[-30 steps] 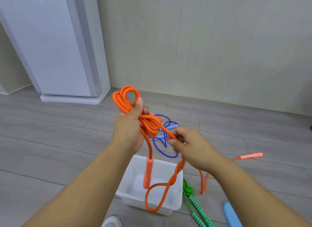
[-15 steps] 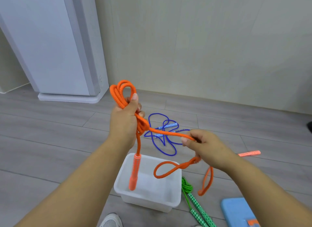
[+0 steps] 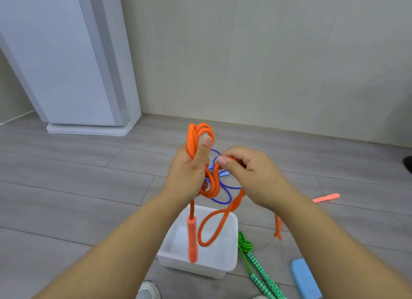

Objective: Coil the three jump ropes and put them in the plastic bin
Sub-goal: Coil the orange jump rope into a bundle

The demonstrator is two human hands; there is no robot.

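Orange jump rope [image 3: 193, 140]: I have it bunched in loops, held up in the air over the floor, above and behind the bin.
Left hand [image 3: 189, 176]: my fingers are wrapped around the orange coils, thumb pressed up against the top loops.
Right hand [image 3: 249, 174]: my thumb and fingers pinch a strand of the same rope just beside the left hand.
Hanging handle [image 3: 192, 240]: one orange handle dangles straight down from my left hand, over the bin's opening.
Other handle [image 3: 326, 197]: it lies on the floor off to my right.
Plastic bin [image 3: 231, 249]: white, sitting on the floor below my hands; I see nothing resting on its bottom, though a slack orange loop hangs over it.
Green jump rope [image 3: 245, 245]: on the floor, just right of the bin.
Blue jump rope [image 3: 225, 187]: loose on the floor behind my hands.
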